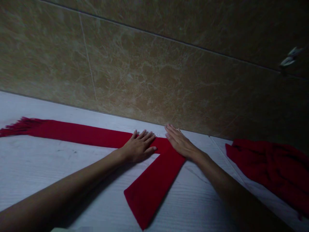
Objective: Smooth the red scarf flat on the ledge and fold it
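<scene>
A long red scarf [82, 132] lies flat in a narrow strip on the pale wood-grain surface [72, 170], its fringed end at the far left. Near the middle it bends at an angle, and a shorter folded length runs down toward me. My left hand [139, 146] rests palm down on the strip with its fingers spread. Against the bend lies my right hand [179, 141], fingers stretched out and fairly close together. Both hands press on the cloth without gripping it. Part of the bend is hidden under my right hand.
Another red cloth [272, 167] lies crumpled at the right. A brown marbled tile wall [145, 71] rises behind the surface. On the wall at the upper right is a small pale fixture [291, 57] whose kind I cannot make out.
</scene>
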A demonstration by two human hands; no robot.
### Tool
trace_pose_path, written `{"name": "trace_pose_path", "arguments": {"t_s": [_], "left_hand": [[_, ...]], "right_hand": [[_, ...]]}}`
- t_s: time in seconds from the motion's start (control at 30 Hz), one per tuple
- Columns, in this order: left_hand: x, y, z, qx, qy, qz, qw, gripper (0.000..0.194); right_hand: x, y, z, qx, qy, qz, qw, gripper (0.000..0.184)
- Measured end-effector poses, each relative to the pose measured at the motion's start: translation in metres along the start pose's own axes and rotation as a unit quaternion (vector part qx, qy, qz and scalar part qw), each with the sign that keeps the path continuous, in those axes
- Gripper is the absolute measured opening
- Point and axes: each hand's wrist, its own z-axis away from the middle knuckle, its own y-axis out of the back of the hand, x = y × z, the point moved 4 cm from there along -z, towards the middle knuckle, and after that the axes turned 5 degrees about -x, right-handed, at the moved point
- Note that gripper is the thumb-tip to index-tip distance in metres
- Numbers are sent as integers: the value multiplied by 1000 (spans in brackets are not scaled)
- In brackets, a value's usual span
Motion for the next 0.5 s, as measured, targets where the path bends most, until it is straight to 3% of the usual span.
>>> {"name": "trace_pose_path", "arguments": {"t_s": [0.2, 0.5], "left_hand": [[-1, -3, 0, 8, -8, 6, 1000, 78], [-3, 14, 10, 39, 2, -23, 999, 70]], "right_hand": [[4, -37, 6, -21, 1, 13, 1000, 68], [1, -29, -2, -12, 6, 38, 999, 67]]}}
